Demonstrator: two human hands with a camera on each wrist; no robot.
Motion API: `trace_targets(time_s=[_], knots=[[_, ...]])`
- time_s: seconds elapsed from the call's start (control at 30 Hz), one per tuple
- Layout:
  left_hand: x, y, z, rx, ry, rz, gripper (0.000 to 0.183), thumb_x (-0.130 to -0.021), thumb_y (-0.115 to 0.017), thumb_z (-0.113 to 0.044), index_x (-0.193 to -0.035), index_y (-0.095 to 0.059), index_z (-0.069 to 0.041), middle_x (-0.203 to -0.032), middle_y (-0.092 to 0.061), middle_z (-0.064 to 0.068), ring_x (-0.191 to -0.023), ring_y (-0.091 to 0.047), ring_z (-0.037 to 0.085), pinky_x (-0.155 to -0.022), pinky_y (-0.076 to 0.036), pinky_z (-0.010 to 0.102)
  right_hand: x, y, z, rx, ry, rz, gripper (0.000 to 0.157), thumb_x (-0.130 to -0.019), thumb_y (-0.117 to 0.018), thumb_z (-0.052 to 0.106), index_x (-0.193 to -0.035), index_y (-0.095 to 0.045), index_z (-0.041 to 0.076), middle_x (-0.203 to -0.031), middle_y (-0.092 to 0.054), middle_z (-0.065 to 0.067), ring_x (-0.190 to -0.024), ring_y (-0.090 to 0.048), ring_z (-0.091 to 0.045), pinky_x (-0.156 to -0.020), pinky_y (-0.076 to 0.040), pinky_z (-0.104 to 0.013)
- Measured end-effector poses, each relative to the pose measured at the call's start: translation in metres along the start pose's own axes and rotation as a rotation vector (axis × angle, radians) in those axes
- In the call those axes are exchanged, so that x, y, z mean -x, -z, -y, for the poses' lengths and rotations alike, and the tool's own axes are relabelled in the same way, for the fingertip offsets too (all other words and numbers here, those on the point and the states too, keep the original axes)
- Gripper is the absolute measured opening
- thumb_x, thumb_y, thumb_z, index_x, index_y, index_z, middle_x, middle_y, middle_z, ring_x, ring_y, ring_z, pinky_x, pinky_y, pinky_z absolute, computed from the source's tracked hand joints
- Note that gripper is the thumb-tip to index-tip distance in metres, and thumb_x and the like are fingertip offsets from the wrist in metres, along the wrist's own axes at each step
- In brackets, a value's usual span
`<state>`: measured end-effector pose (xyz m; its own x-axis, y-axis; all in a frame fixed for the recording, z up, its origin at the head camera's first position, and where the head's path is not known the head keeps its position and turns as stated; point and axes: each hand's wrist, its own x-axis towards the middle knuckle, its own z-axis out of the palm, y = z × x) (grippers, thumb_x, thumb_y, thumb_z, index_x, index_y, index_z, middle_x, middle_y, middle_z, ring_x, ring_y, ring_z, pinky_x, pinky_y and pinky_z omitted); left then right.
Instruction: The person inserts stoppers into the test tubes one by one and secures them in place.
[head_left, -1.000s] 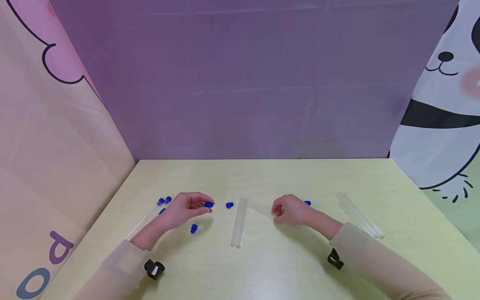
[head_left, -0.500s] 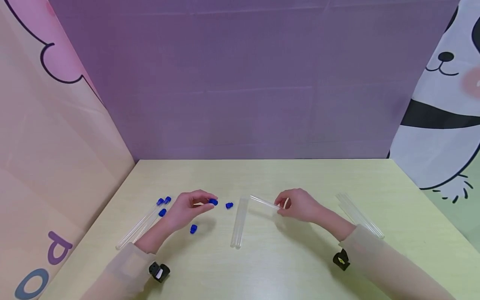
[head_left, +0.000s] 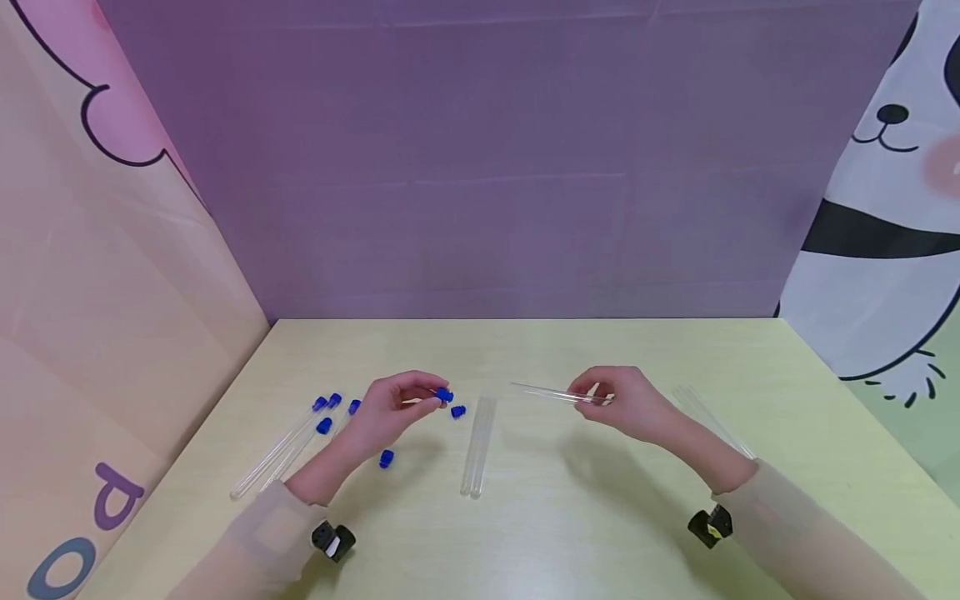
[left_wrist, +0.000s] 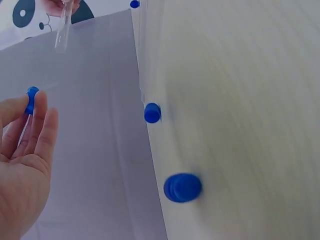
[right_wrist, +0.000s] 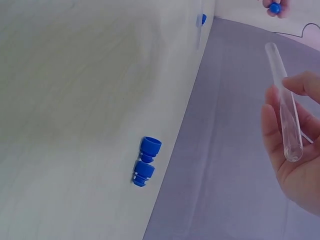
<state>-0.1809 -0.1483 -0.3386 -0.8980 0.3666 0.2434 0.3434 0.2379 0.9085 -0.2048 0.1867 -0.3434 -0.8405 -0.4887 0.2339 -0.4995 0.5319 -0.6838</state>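
My left hand [head_left: 397, 414] pinches a blue stopper [head_left: 445, 394] between thumb and fingertips, raised over the table; the left wrist view shows this stopper [left_wrist: 32, 100] too. My right hand [head_left: 628, 402] holds a clear test tube [head_left: 546, 392] in the air, roughly level, its far end pointing toward the left hand. In the right wrist view, thumb and fingers grip the tube [right_wrist: 286, 107] along its middle. A gap separates stopper and tube. Below the left hand lie two loose blue stoppers, one near the middle [head_left: 458, 412] and one nearer [head_left: 386, 459].
Two clear tubes [head_left: 477, 454] lie side by side mid-table. Several tubes with blue stoppers [head_left: 281, 454] lie at left, partly behind the left arm. More clear tubes [head_left: 716, 421] lie at right, partly hidden by the right arm. The right wrist view shows two blue stoppers [right_wrist: 143, 172] on the table.
My right hand has lifted the test tube off the table and moved it right and up. The left hand has shifted right and slightly up with its stopper.
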Motion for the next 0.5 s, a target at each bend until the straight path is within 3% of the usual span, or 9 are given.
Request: trace_targets(time_s=[0.23,0.5], knots=[[-0.001,-0.010,-0.008,0.026,-0.031,-0.019,0.024,-0.082,-0.059,0.006,-0.106,-0.059,0.008,-0.102,-0.060,0.020,-0.090,-0.060,0.031,-0.074,-0.050,0.028,0.009,0.003,0.001,-0.052,-0.027,0.008,0.013,-0.082,-0.065,0.013,-0.095,-0.065,0.011,-0.080,-0.061,0.005,-0.067,-0.056,-0.014,-0.051,-0.047,-0.026],[-0.004,-0.019,-0.017,0.035,0.001,-0.033,0.025,-0.079,-0.063,0.008,-0.103,-0.060,0.008,-0.097,-0.061,0.019,-0.085,-0.060,0.031,-0.072,-0.050,0.028,0.014,0.005,0.006,-0.078,0.008,-0.015,0.015,-0.083,-0.065,0.014,-0.097,-0.065,0.012,-0.082,-0.063,-0.002,-0.066,-0.054,-0.015,-0.047,-0.044,-0.025]])
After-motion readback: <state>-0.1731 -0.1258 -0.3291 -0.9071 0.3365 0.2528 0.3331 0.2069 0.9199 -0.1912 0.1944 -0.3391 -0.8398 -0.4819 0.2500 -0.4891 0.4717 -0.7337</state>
